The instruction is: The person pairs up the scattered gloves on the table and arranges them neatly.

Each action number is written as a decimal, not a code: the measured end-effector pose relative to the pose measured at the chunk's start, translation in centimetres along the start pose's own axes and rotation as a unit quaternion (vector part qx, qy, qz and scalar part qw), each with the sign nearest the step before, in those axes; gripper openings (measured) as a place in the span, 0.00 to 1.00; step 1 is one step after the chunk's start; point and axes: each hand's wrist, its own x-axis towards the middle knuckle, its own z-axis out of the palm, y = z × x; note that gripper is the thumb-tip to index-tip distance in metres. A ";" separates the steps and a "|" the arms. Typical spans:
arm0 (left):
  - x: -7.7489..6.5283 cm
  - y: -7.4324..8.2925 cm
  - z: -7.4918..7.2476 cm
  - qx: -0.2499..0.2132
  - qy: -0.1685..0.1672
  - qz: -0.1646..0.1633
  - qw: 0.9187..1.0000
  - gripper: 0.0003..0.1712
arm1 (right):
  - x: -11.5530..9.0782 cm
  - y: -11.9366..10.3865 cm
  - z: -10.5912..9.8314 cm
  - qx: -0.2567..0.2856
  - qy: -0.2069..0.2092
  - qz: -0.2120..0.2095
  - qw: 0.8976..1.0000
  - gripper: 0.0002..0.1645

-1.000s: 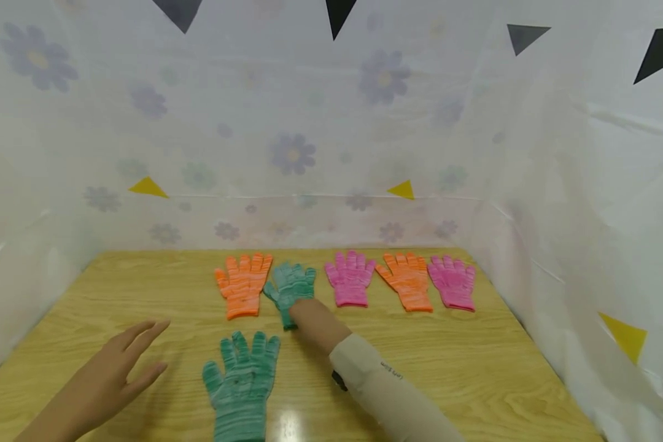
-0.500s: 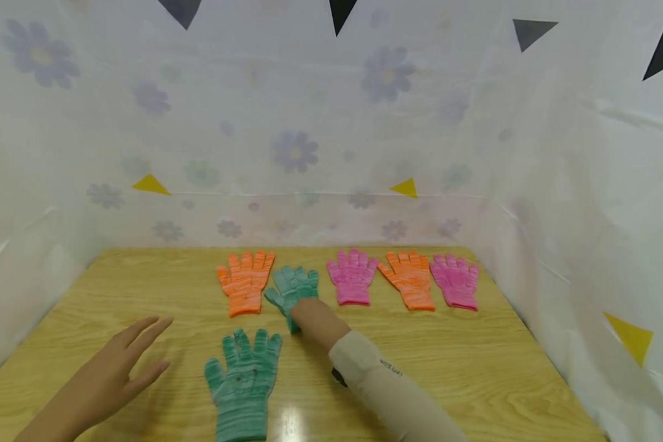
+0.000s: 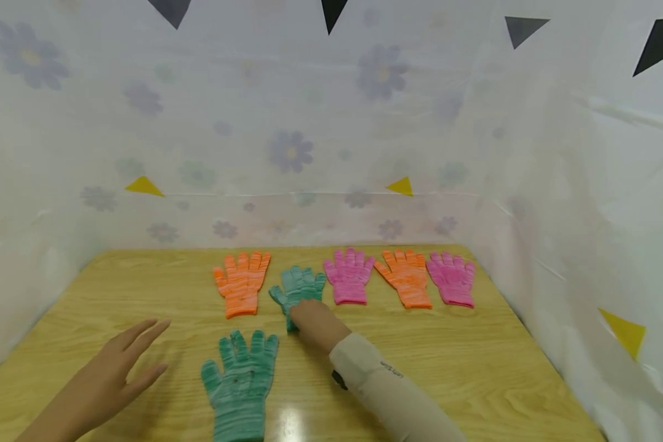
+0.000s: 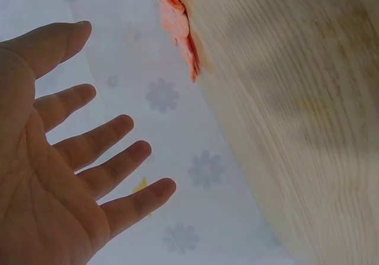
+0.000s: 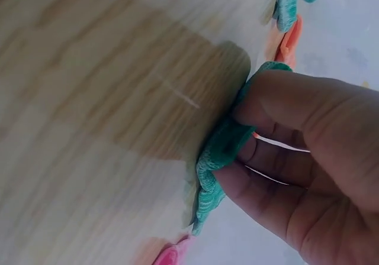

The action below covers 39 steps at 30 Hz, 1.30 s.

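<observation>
My right hand [image 3: 318, 323] pinches the cuff of a green knit glove [image 3: 300, 286] at the back middle of the table; in the right wrist view thumb and fingers grip the green fabric [image 5: 228, 141]. Its fingers point away from me, and my hand covers part of the cuff. My left hand [image 3: 110, 371] hovers over the table at the left, fingers extended and holding nothing, as the left wrist view of the palm [image 4: 53, 182] also shows. Nearest to it lies another green glove [image 3: 240, 387], flat at the front.
Along the back lie an orange glove [image 3: 243, 284] on the left, then a pink glove [image 3: 349, 276], a second orange glove [image 3: 406, 279] and another pink glove [image 3: 452, 279]. A pale flowered curtain [image 3: 287, 123] encloses the wooden table [image 3: 475, 374] behind and on both sides.
The green glove in my right hand has shifted slightly right, away from the left orange glove and toward the pink one. My left hand has stayed in place.
</observation>
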 end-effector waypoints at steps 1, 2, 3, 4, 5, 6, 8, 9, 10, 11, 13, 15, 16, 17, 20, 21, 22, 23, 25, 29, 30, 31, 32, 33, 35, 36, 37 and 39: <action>0.0 0.0 0.0 -0.001 0.000 0.000 1.000 0.48 | 0.0 0.0 0.0 0.003 0.001 0.000 1.000 0.06; 0.0 0.0 0.0 -0.001 0.000 0.001 1.000 0.48 | 0.0 0.1 0.1 0.007 0.000 0.002 1.000 0.05; 0.0 0.1 0.1 -0.001 0.000 0.001 1.000 0.47 | 0.0 0.1 0.1 0.010 0.000 0.004 1.000 0.05; 0.0 0.1 0.1 -0.002 -0.001 0.003 1.000 0.47 | 0.1 0.2 0.2 0.015 0.002 0.005 1.000 0.05; 0.0 0.1 0.1 -0.002 0.000 0.004 1.000 0.47 | 0.1 0.2 0.3 0.020 0.004 0.008 1.000 0.05; 0.0 0.1 0.1 -0.002 0.000 0.004 1.000 0.47 | 0.1 0.3 0.3 0.022 0.008 0.009 1.000 0.05; 0.0 0.1 0.1 -0.001 0.001 0.004 1.000 0.47 | 0.1 0.3 0.4 0.033 0.013 0.013 0.999 0.04; 0.0 0.1 0.1 -0.002 0.001 0.004 1.000 0.47 | 0.1 0.4 0.4 0.038 0.016 0.015 0.999 0.04; -0.1 0.0 0.1 -0.002 0.001 0.004 1.000 0.47 | 0.0 0.4 0.3 0.043 0.021 0.019 0.999 0.05; -0.1 0.0 0.1 -0.002 0.001 0.005 1.000 0.47 | -0.1 0.3 0.1 0.048 0.024 0.022 0.998 0.05; -0.1 0.0 0.1 -0.002 0.002 0.005 1.000 0.47 | -0.1 0.3 -0.2 0.045 0.040 0.023 0.998 0.06; -0.1 0.0 0.1 -0.002 0.002 0.004 1.000 0.46 | -0.3 0.2 -0.7 0.034 0.063 0.020 0.997 0.06; -0.1 -0.1 0.1 -0.002 0.001 0.002 1.000 0.46 | -0.4 0.1 -1.0 0.032 0.076 0.019 0.996 0.06; -0.1 -0.1 0.1 -0.002 0.000 0.000 1.000 0.46 | -0.5 0.0 -1.4 0.027 0.090 0.017 0.995 0.06; -0.2 -0.1 0.1 -0.004 -0.003 -0.006 1.000 0.45 | -1.0 -0.2 -2.3 0.031 0.121 0.013 0.992 0.06; -0.3 -0.2 0.1 -0.004 -0.004 -0.007 1.000 0.45 | -1.1 -0.3 -2.6 0.036 0.130 0.012 0.991 0.06; -0.3 -0.2 0.1 -0.005 -0.005 -0.008 1.000 0.44 | -1.2 -0.4 -2.8 0.041 0.137 0.010 0.990 0.06; -0.3 -0.2 0.1 -0.006 -0.004 -0.008 1.000 0.45 | -1.3 -0.5 -3.1 0.042 0.143 0.008 0.989 0.07; -0.4 -0.2 0.2 -0.005 -0.002 -0.004 1.000 0.45 | -1.6 -0.7 -3.5 0.042 0.153 0.003 0.987 0.07; -0.5 -0.2 0.2 -0.004 -0.002 0.000 1.000 0.45 | -1.8 -1.1 -3.9 0.031 0.176 -0.009 0.984 0.07; -0.5 -0.2 0.2 -0.004 -0.004 0.000 1.000 0.45 | -1.8 -1.2 -4.0 0.029 0.182 -0.012 0.983 0.07; -0.5 -0.2 0.2 -0.004 -0.005 -0.001 1.000 0.45 | -1.9 -1.2 -4.0 0.030 0.188 -0.014 0.982 0.07; -0.5 -0.2 0.2 -0.003 -0.006 -0.001 1.000 0.45 | -2.0 -1.3 -4.1 0.031 0.193 -0.016 0.981 0.07; -0.5 -0.2 0.2 -0.003 -0.007 -0.002 1.000 0.45 | -2.0 -1.4 -4.2 0.031 0.197 -0.017 0.980 0.07; -0.5 -0.2 0.2 -0.002 -0.008 -0.004 1.000 0.45 | -2.2 -1.5 -4.4 0.035 0.206 -0.020 0.978 0.07; -0.5 -0.2 0.2 0.000 -0.009 -0.005 1.000 0.44 | -2.3 -1.5 -4.5 0.036 0.211 -0.022 0.977 0.07; -0.6 -0.2 0.2 0.000 -0.010 -0.006 1.000 0.44 | -2.3 -1.6 -4.6 0.036 0.215 -0.024 0.976 0.07; -0.5 -0.2 0.2 -0.001 -0.013 -0.010 1.000 0.43 | -2.5 -1.7 -4.8 0.036 0.222 -0.029 0.974 0.08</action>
